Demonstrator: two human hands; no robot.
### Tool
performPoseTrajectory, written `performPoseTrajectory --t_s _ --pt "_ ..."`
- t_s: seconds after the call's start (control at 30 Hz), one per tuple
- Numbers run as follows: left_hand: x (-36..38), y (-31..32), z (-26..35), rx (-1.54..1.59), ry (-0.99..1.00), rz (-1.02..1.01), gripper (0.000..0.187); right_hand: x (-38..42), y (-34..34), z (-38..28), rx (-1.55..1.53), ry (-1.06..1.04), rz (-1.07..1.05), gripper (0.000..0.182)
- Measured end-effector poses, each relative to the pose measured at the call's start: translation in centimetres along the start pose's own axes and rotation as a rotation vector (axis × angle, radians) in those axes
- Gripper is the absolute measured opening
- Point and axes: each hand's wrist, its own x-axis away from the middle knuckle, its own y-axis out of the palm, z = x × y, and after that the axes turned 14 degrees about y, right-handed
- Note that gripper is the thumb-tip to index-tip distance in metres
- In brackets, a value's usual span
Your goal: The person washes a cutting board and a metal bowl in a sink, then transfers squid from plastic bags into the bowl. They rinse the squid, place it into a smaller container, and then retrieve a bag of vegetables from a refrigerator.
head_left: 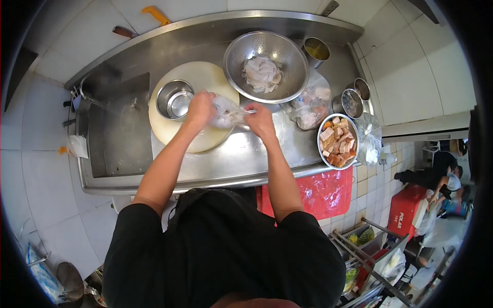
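Note:
Between my hands is a clear plastic bag with pale, whitish contents that I cannot make out, above the right side of a round, cream cutting board. My left hand is closed around the bag's left end. At its other end, my right hand pinches the gathered, twisted plastic. A steel bowl stands on the board, just left of my left hand, with a smaller shiny round shape inside. Beyond my hands, a perforated steel colander holds a heap of pale, whitish pieces.
A steel sink is at the left. On the right stand a bowl of cubed meat, a filled plastic bag, a cup of yellowish liquid and smaller tins. Another person is far right, beside a red cooler.

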Motion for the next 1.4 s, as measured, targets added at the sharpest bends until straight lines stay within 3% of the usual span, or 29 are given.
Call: performPoseTrajectory --t_s 0.13,0.17,0.23,0.33,0.43,0.53,0.6,0.63,0.73,0.77,0.87,0.97,1.07,1.1,1.23,1.33,1.4 --pt "-0.6 0.1 -3.5 -0.021 0.091 0.026 0.026 1.0 -1.1 0.8 -0.081 0.049 -0.039 0.023" --pt "-0.4 -0.1 -3.1 -0.034 0.021 -0.022 0.026 0.9 -0.5 1.1 -0.083 -0.085 0.021 0.017" --pt "-0.2 -0.6 -2.0 -0.060 -0.116 -0.113 0.026 0.7 -0.1 1.6 -0.230 -0.004 -0.065 0.015" --pt "-1.7 -1.2 -1.8 0.194 -0.116 0.033 0.028 0.7 -1.0 -0.5 -0.428 0.085 -0.209 0.014" --pt "-5.0 -5.0 1.9 0.320 -0.086 0.031 0.029 1.2 -3.4 -3.1 -0.593 0.110 -0.338 0.014" --pt "-8.5 -8.2 4.9 0.214 0.225 0.007 0.027 0.1 -5.8 -3.7 -0.735 0.106 -0.500 0.019" --pt "-11.3 -7.9 5.5 0.217 0.404 0.094 0.028 -1.0 -7.5 -3.8 -0.891 0.035 -0.625 0.018" --pt "-12.8 -8.0 6.2 0.201 0.447 0.108 0.028 -3.4 -8.3 -2.2 -0.910 -0.059 -0.742 0.028" --pt "-17.3 -8.0 8.3 0.218 0.560 0.038 0.028 -8.5 -8.5 -3.6 -1.160 0.038 -0.541 0.046" --pt "-18.7 -7.7 8.7 0.235 0.594 -0.008 0.028 -9.8 -8.4 -5.3 -1.114 0.049 -0.456 0.063" --pt "-21.7 -5.1 8.7 0.446 0.552 -0.106 0.026 -13.5 -9.5 -7.7 -1.422 0.022 -0.657 0.063" --pt "-22.4 -3.1 8.4 0.467 0.472 -0.124 0.024 -17.6 -11.2 -8.0 -1.541 -0.116 -0.622 0.054" --pt "-22.6 -0.3 7.0 0.453 0.458 0.021 0.025 -18.9 -12.6 -7.7 -1.452 -0.216 -0.464 0.047" --pt "-22.6 0.4 6.4 0.487 0.414 0.014 0.025 -17.9 -12.8 -8.5 -1.472 -0.173 -0.325 0.042" --pt "-22.3 2.8 2.5 0.399 0.365 -0.003 0.025 -16.6 -13.0 -10.5 -1.399 -0.338 -0.195 0.035" --pt "-21.3 4.2 0.9 0.394 0.333 0.043 0.025 -17.4 -12.5 -11.4 -1.047 -0.554 -0.075 0.033" --pt "-20.6 3.9 1.3 0.421 0.266 0.056 0.026 -15.8 -12.6 -13.3 -0.961 -0.546 -0.041 0.031"
